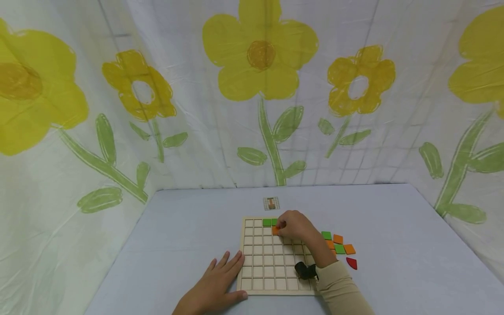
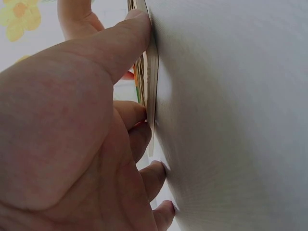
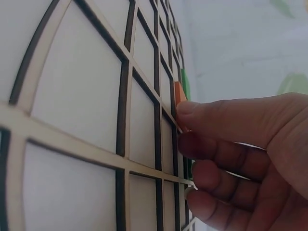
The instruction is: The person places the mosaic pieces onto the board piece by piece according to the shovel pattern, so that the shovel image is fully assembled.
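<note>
A wooden grid board (image 1: 257,260) with square cells lies on the table. My right hand (image 1: 295,226) is over its upper part and pinches an orange square tile (image 3: 179,94) between thumb and fingers, at a cell in the second row. Green tiles (image 1: 267,222) sit in the top row just beyond; the hand covers some of that row. At the board's lower left, my left hand (image 1: 218,280) rests on the table, fingers spread, thumb and fingertips against the board's edge (image 2: 152,77).
Right of the board lie several loose green and orange tiles (image 1: 339,249) and a red quarter-round piece (image 1: 352,263). Behind the board is a small pattern card (image 1: 271,203). A flowered curtain (image 1: 197,131) hangs past the table's far edge. The wrist camera (image 1: 305,271) overhangs the board.
</note>
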A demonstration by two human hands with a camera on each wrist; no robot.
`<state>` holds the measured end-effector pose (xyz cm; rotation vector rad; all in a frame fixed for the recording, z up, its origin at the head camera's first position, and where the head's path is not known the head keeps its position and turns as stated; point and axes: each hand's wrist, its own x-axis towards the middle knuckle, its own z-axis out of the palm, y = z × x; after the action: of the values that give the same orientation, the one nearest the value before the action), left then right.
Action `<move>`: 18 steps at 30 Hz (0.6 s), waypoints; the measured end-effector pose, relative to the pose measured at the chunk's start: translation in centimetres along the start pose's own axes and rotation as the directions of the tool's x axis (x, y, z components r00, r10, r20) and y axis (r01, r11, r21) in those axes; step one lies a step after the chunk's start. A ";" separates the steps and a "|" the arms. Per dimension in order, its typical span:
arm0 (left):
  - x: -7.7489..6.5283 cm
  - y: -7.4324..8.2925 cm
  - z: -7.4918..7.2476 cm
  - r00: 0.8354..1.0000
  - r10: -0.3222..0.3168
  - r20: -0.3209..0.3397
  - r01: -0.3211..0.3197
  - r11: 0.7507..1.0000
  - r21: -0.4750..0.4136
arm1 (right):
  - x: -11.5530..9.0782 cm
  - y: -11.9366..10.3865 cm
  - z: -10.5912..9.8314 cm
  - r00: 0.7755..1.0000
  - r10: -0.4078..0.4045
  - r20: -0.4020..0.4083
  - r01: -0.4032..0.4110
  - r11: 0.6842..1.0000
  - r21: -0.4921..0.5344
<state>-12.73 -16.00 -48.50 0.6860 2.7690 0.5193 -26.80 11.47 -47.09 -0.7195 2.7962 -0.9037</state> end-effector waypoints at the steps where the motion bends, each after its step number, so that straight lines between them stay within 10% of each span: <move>1: 0.0 0.0 0.0 1.000 0.000 0.001 0.000 1.000 -0.001 | 0.0 0.0 0.0 1.000 0.006 0.001 -0.006 1.000 -0.007; 13: 0.0 0.0 0.0 1.000 0.005 0.004 -0.005 1.000 -0.007 | -0.8 0.8 -2.0 0.991 -0.107 0.086 0.106 0.994 0.010; 18: -0.1 0.1 -0.2 1.000 0.010 0.006 -0.010 1.000 -0.015 | -2.2 2.4 -4.3 0.994 0.017 0.105 -0.023 0.998 0.053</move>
<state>-12.68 -16.06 -48.28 0.6979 2.7547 0.5389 -26.89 16.47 -45.03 -0.7087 2.6720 -0.9074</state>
